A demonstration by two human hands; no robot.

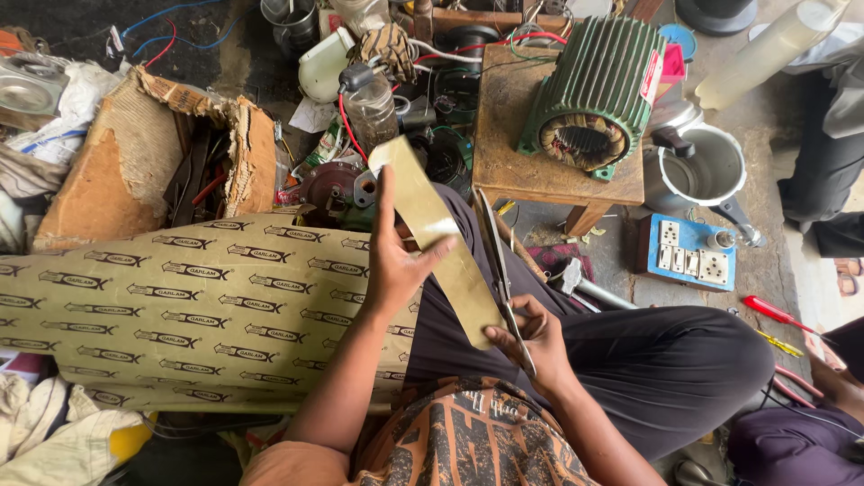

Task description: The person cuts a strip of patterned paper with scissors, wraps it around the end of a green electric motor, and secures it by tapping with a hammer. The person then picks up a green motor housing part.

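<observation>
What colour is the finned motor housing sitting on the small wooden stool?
Green, with coppery windings visible inside the motor housing; the head view shows it clearly.

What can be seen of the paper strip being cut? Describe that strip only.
The paper strip is long, narrow and olive-tan, looking like stiff, slightly glossy sheet. It runs diagonally from a rounded top end near the plastic bottle down to the lap. The left hand pinches it mid-length, thumb across its face. At its lower end the right hand holds scissors whose blades lie along its right edge.
</observation>
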